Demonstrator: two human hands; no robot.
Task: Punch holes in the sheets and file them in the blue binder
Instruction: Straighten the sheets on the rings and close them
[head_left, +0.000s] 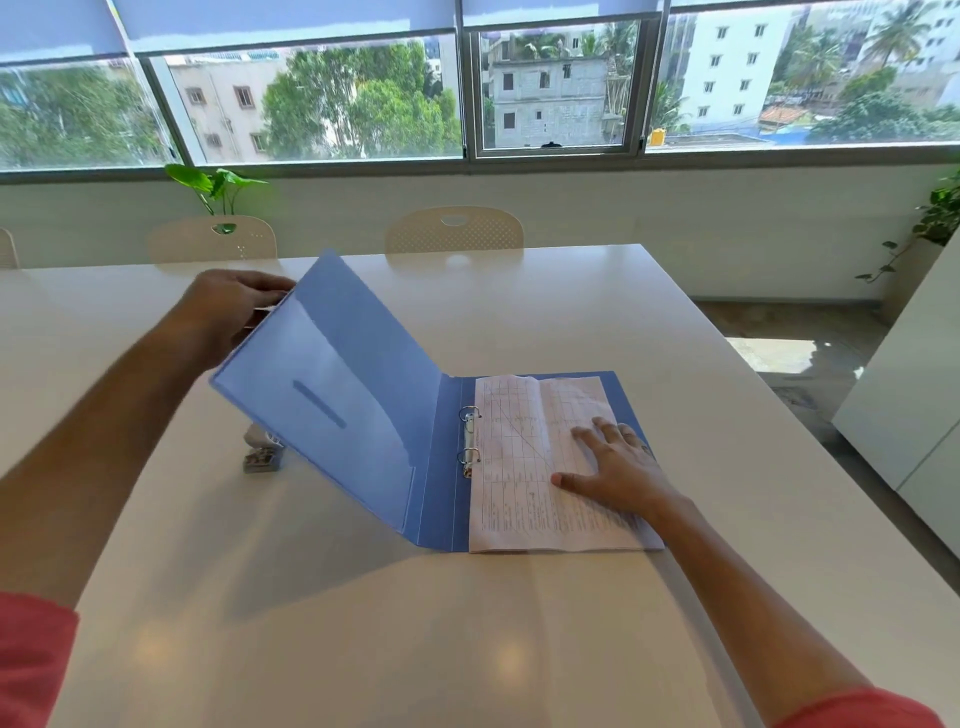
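Printed paper sheets (540, 467) sit on the rings of the blue plastic binder (441, 467), pressed flat by the open right hand (618, 467); the left hand (228, 306) pinches the raised cover's edge, apparently about to close it over them.

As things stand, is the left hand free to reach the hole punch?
Probably not: the left hand grips the raised binder cover, which leans over the hole punch.

Sheets (545, 462) in binder (441, 467) on table (467, 623); hole punch (262, 452) left, behind raised cover.
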